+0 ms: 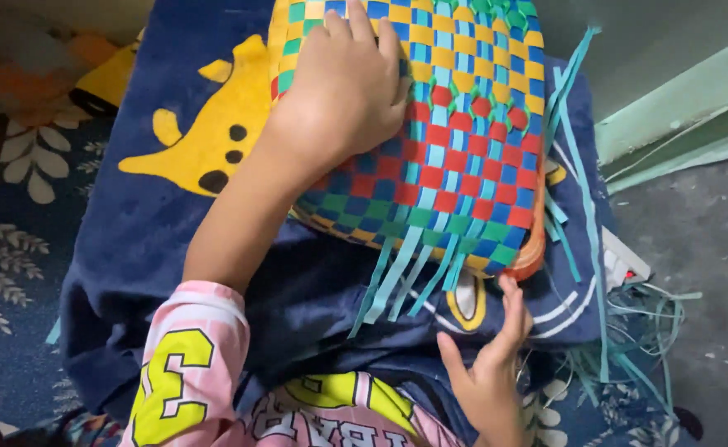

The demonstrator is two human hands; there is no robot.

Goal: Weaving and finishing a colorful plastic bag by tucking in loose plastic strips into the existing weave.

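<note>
A woven mat (463, 157) of yellow, blue, red and green strips lies on a dark blue cushion (173, 240) with a yellow animal picture. My left hand (349, 83) presses flat on the mat's upper left part, holding nothing. My right hand (488, 364) hovers with fingers spread just below the mat's lower edge, near the loose teal strip ends (405, 281) that hang out of the weave. More teal strips (575, 124) stick out along the mat's right side.
A heap of loose teal strips (637, 331) lies on the floor at the lower right. A patterned blue rug with leaf shapes (16, 248) spreads to the left. A pale green step or door frame (679, 108) rises at the right, beside a grey floor (703, 240).
</note>
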